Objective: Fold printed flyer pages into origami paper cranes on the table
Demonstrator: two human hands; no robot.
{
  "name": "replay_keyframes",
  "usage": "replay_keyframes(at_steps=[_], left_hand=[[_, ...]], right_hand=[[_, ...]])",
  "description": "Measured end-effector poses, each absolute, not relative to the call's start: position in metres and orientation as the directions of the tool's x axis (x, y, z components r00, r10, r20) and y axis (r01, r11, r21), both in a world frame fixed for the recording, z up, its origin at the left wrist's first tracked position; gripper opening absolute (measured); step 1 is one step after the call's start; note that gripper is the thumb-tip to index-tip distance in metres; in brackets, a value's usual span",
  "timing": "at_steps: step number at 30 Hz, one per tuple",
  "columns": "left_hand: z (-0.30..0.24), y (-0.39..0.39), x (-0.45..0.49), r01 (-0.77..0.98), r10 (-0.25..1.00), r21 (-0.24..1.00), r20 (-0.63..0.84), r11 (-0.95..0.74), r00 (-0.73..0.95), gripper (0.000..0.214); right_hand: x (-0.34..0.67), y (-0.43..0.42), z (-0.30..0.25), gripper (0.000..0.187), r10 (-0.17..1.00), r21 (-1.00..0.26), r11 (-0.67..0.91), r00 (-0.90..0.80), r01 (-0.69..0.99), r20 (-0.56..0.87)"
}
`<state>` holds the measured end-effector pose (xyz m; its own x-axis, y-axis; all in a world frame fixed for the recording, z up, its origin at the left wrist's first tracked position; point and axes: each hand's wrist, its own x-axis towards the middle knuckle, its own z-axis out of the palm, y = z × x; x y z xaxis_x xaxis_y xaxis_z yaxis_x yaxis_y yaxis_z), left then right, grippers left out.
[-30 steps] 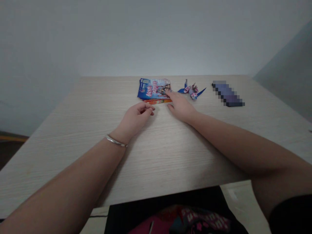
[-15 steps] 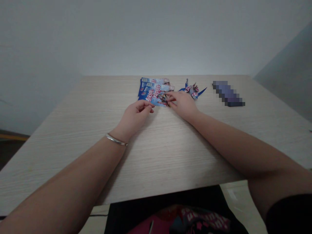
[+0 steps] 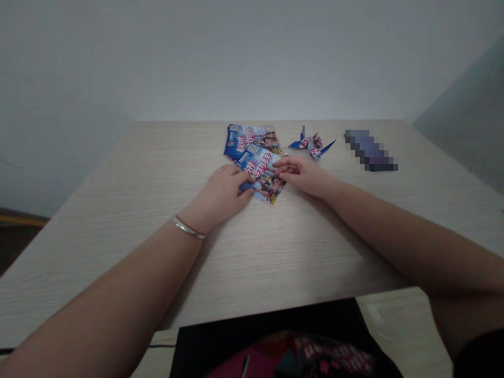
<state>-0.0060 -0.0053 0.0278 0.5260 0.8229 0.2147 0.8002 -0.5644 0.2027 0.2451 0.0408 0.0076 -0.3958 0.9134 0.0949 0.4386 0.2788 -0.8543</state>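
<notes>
A blue printed sheet [image 3: 260, 169] is lying at a slant between the fingertips of the two hands, its upper part overlapping the stack of similar sheets [image 3: 240, 137] just beyond them. The left hand [image 3: 225, 193] is touching the sheet's left edge, its fingers curling close together and its thumb sitting slightly apart from them, nearer the wearer; whether they are pinching the paper, I cannot tell. The right hand [image 3: 307, 176] is reaching over the opposite edge, fingers bending loosely side by side, with the thumb standing a little below them; a grip there is also impossible to make out. Just beyond the right fingers, a folded paper figure [image 3: 314, 147] is pointing blue tips outward, and farther to their right a pixelated dark slab [image 3: 370, 151] is lying flat. Behind the left fingers, a silvery bracelet [image 3: 188, 229] is circling the wrist. Under everything, a pale wood-grained table [image 3: 252, 262] is spreading out.
</notes>
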Motion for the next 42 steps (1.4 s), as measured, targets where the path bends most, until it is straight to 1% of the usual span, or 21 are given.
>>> replay_keyframes(at_steps=[1, 2, 3, 4, 5, 8, 10, 14, 17, 19, 22, 24, 26, 29, 31, 32, 34, 36, 38, 40, 42], left_hand=[[0.03, -0.008, -0.004, 0.78, 0.8, 0.19, 0.221, -0.596, 0.558, 0.032], [0.032, -0.011, -0.002, 0.761, 0.779, 0.176, 0.208, -0.624, 0.591, 0.031], [0.033, -0.013, 0.0, 0.749, 0.768, 0.168, 0.166, -0.64, 0.619, 0.031], [0.033, -0.016, 0.003, 0.749, 0.766, 0.16, 0.132, -0.642, 0.629, 0.032], [0.032, -0.018, 0.005, 0.755, 0.771, 0.157, 0.134, -0.637, 0.622, 0.033], [0.023, -0.021, 0.007, 0.79, 0.798, 0.134, 0.187, -0.599, 0.573, 0.06], [0.018, -0.02, 0.006, 0.804, 0.808, 0.116, 0.18, -0.583, 0.56, 0.073], [0.017, -0.016, 0.004, 0.812, 0.823, 0.141, 0.14, -0.566, 0.55, 0.077], [0.021, -0.015, 0.006, 0.814, 0.828, 0.15, 0.135, -0.561, 0.545, 0.072], [0.023, -0.016, 0.008, 0.819, 0.832, 0.151, 0.136, -0.554, 0.538, 0.065], [0.025, -0.016, 0.011, 0.833, 0.844, 0.145, 0.159, -0.534, 0.513, 0.046], [0.027, -0.016, 0.013, 0.843, 0.856, 0.167, 0.187, -0.512, 0.482, 0.042], [0.029, -0.016, 0.016, 0.849, 0.881, 0.246, 0.203, -0.468, 0.427, 0.047], [0.033, -0.016, 0.018, 0.807, 0.934, 0.47, 0.175, -0.358, 0.313, 0.05], [0.036, -0.016, 0.018, 0.743, 0.958, 0.606, 0.15, -0.284, 0.244, 0.046], [0.037, -0.015, 0.017, 0.712, 0.965, 0.653, 0.146, -0.259, 0.217, 0.044], [0.037, -0.013, 0.016, 0.644, 0.972, 0.729, 0.159, -0.233, 0.172, 0.041], [0.034, -0.009, 0.014, 0.522, 0.977, 0.826, 0.171, -0.212, 0.128, 0.04], [0.031, -0.006, 0.014, 0.32, 0.987, 0.934, 0.143, -0.158, 0.072, 0.043], [0.028, -0.004, 0.016, 0.144, 0.995, 0.984, 0.101, -0.103, 0.024, 0.05], [0.029, -0.004, 0.018, 0.087, 0.995, 0.991, 0.099, -0.098, -0.002, 0.043]], right_hand=[[0.249, 0.037, 0.007, 0.029, 0.914, -0.808, 0.326, -0.382, 0.491, 0.137], [0.253, 0.032, 0.006, 0.027, 0.899, -0.735, 0.403, -0.387, 0.545, 0.205], [0.257, 0.028, 0.004, 0.027, 0.865, -0.658, 0.485, -0.428, 0.576, 0.263], [0.261, 0.025, 0.003, 0.028, 0.839, -0.609, 0.534, -0.461, 0.587, 0.291], [0.264, 0.022, 0.002, 0.032, 0.825, -0.569, 0.559, -0.476, 0.603, 0.305], [0.269, 0.018, 0.0, 0.05, 0.822, -0.501, 0.567, -0.491, 0.654, 0.289], [0.269, 0.019, 0.001, 0.057, 0.822, -0.467, 0.567, -0.501, 0.678, 0.271], [0.27, 0.02, 0.002, 0.055, 0.818, -0.459, 0.573, -0.515, 0.679, 0.257], [0.272, 0.019, 0.001, 0.051, 0.824, -0.463, 0.563, -0.506, 0.684, 0.254], [0.272, 0.019, 0.0, 0.05, 0.822, -0.466, 0.567, -0.504, 0.679, 0.266], [0.273, 0.02, -0.001, 0.044, 0.801, -0.482, 0.597, -0.512, 0.641, 0.311], [0.275, 0.021, -0.002, 0.04, 0.782, -0.516, 0.619, -0.525, 0.591, 0.337], [0.279, 0.021, -0.001, 0.041, 0.779, -0.581, 0.617, -0.52, 0.531, 0.351], [0.287, 0.02, 0.002, 0.049, 0.781, -0.668, 0.598, -0.51, 0.443, 0.361], [0.292, 0.02, 0.005, 0.051, 0.752, -0.681, 0.62, -0.543, 0.39, 0.373], [0.293, 0.02, 0.006, 0.05, 0.736, -0.678, 0.634, -0.558, 0.371, 0.383], [0.294, 0.019, 0.009, 0.042, 0.741, -0.677, 0.633, -0.544, 0.374, 0.392], [0.293, 0.019, 0.01, 0.031, 0.799, -0.701, 0.576, -0.472, 0.421, 0.373], [0.291, 0.02, 0.01, 0.025, 0.864, -0.754, 0.484, -0.376, 0.443, 0.334], [0.289, 0.02, 0.01, 0.026, 0.91, -0.832, 0.39, -0.303, 0.396, 0.283], [0.288, 0.021, 0.01, 0.028, 0.936, -0.897, 0.317, -0.256, 0.307, 0.242]])
